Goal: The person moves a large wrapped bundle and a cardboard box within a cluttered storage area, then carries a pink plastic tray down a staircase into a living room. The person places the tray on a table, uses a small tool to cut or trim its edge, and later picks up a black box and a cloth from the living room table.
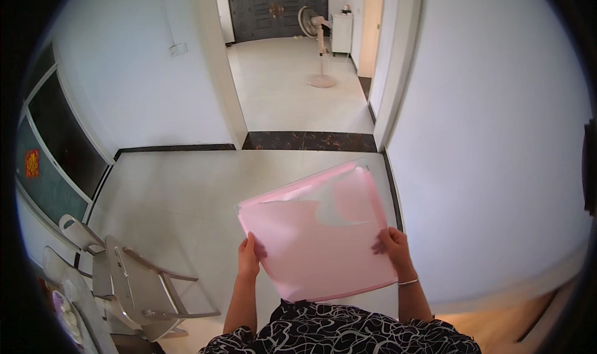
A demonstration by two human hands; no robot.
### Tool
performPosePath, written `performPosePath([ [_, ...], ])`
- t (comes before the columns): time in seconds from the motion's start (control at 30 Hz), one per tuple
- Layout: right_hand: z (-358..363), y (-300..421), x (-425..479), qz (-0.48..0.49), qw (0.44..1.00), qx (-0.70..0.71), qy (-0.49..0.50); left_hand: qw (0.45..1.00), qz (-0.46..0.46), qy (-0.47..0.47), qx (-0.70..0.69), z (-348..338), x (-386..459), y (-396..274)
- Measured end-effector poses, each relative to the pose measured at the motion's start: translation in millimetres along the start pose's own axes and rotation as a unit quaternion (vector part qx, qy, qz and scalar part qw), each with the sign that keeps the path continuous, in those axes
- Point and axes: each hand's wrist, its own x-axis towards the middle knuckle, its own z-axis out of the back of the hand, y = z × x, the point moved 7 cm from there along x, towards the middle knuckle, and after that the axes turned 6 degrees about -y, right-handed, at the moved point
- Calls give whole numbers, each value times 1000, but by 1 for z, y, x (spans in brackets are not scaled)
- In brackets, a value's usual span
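A pink, partly see-through square panel, apparently of thin fabric or film on a frame, is held up before my body and tilted. Its upper part has a torn-looking gap through which a pale surface shows. My left hand grips its left edge, thumb on the near face and fingers behind. On the opposite edge, my right hand has hold of it in the same way. The fingers behind the panel show faintly through it. The bottom edge lies close to my patterned top.
Light chairs and a table edge with a plate stand at lower left. A wall rises close on the right. Ahead, a doorway with a dark threshold leads to a room with a pedestal fan and a white cabinet.
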Motion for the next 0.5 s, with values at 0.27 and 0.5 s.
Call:
performPosePath([
  [0.27,-125,-10,211,24,997,-19,66,997,40,-65,19,4,162,12],
  [0.5,-143,5,379,-8,1000,23,-2,994,103,-21,34,-85,324,-3],
])
